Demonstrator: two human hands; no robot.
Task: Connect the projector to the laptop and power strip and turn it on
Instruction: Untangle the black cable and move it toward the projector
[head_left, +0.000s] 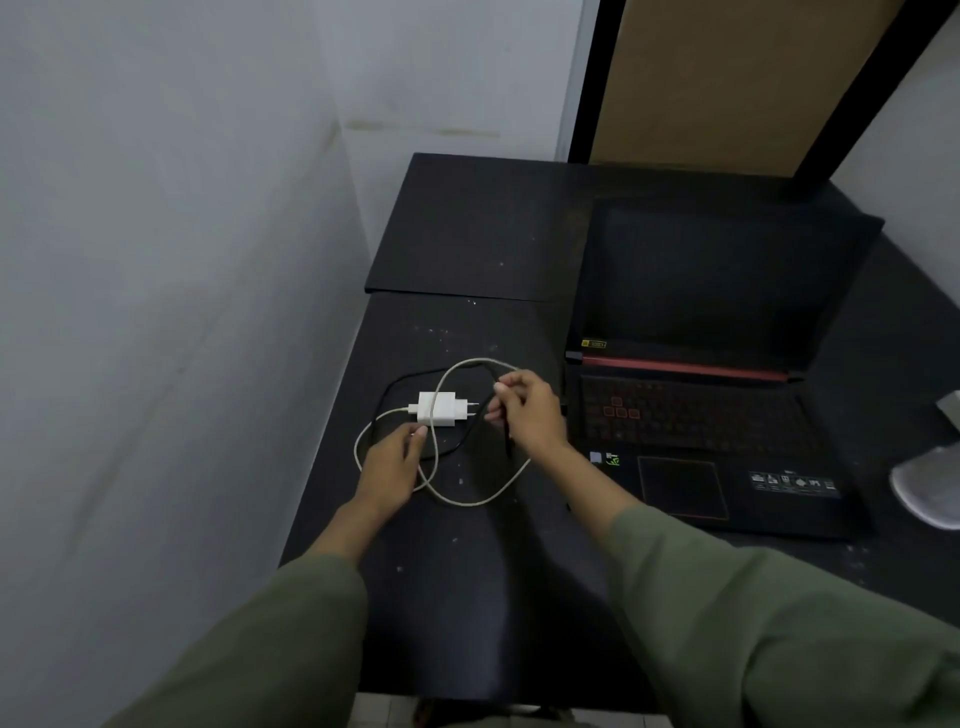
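An open black laptop (696, 431) with a dark screen and red-lit keys sits on the black table (467, 571) at the right. Left of it lies a white power adapter (437, 408) with a looping pale cable (483, 501) and a black cable (410, 379) tangled around it. My right hand (527, 415) is closed on the black cable just right of the adapter, lifting a strand off the table. My left hand (392, 460) rests low beside the adapter, fingertips touching the pale cable. No projector or power strip is visible.
A grey wall runs along the table's left edge. A black mat (467, 228) lies at the back left of the table. A brown board in a black frame (727, 78) stands behind the laptop. A pale rounded object (930, 488) sits at the right edge.
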